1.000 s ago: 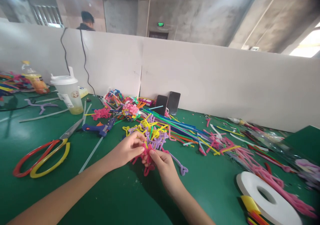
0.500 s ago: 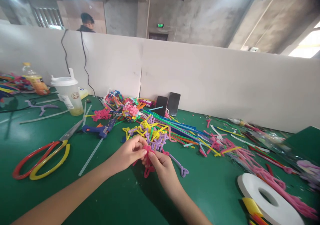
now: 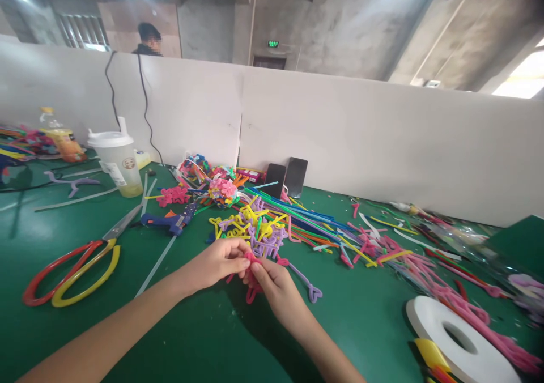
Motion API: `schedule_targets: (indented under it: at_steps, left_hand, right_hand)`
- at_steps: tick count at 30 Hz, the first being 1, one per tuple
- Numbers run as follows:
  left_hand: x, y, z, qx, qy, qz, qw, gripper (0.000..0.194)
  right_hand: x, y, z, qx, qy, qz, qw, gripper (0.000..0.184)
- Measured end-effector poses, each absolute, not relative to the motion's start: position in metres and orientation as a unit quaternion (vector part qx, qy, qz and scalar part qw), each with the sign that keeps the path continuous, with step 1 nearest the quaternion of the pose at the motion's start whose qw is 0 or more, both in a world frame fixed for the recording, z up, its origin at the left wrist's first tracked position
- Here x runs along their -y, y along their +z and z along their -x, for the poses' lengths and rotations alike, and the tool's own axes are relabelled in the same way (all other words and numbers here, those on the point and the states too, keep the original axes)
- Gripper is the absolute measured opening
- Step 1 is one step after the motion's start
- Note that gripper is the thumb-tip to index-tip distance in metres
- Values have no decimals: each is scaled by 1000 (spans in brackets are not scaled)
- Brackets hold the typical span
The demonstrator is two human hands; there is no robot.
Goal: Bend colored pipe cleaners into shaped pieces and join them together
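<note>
Between my two hands, just above the green table, is a bent pink pipe cleaner [image 3: 251,256]. The fingertips of my left hand [image 3: 227,263] pinch it from the left, and my right hand [image 3: 272,281] grips it from the right with the thumb on top. My fingers cover much of its shape. More pink loops [image 3: 252,294] hang or lie just below the fingers; whether they join the held piece I cannot tell. Directly behind lies a heap of bent yellow and purple pipe cleaners [image 3: 259,227]. A purple one with a heart-shaped end [image 3: 314,293] lies right of my right hand.
Large scissors [image 3: 80,269], a blue glue gun [image 3: 172,221] and a lidded cup [image 3: 119,165] stand or lie at left. Straight pipe cleaners [image 3: 301,216] spread rightward. Two phones [image 3: 296,176] lean on the white partition [image 3: 374,139]. A white tape roll [image 3: 425,320] is front right.
My hands have sunk slightly, and the fingers have closed further over the pink pipe cleaner, so less of it shows. Nothing else on the table has visibly moved.
</note>
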State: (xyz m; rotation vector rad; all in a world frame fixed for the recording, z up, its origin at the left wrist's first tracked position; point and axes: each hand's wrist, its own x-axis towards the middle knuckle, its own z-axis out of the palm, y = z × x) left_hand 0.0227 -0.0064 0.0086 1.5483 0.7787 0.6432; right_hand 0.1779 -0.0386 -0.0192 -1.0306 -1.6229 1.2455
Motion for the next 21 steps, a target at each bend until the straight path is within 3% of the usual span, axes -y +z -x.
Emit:
schedule_targets:
  at_steps: [6, 21]
  left_hand:
    - [4, 8, -21, -372, 286, -688, 553, 11]
    - [4, 0, -23, -375, 294, -679, 558, 14]
  right_hand:
    - [40, -20, -177, 647, 482, 427, 409, 26]
    - [37, -20, -176, 538, 610, 368, 450, 19]
